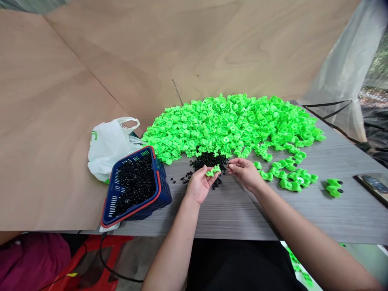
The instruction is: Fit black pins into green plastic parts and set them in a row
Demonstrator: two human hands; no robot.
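Observation:
My left hand point(200, 185) pinches a bright green plastic toy car body point(213, 170) between thumb and fingers, holding it above the table. Just to the right, my right hand point(242, 171) has its thumb and forefinger pressed together. Whatever is at those fingertips is too small to make out against the dark parts behind. Beyond both hands lies a small heap of black wheel axles point(207, 161), some of them scattered toward my left hand. A large mound of green car bodies point(230, 125) rises behind the axles.
A blue basket point(165, 190) with a red rim, full of black axles, stands left beside a white plastic bag point(106, 149). Loose green car bodies point(295, 178) lie right, near two with black wheels point(334, 188). A wooden board point(194, 48) backs the table; a person's magenta clothing point(36, 260) shows lower left.

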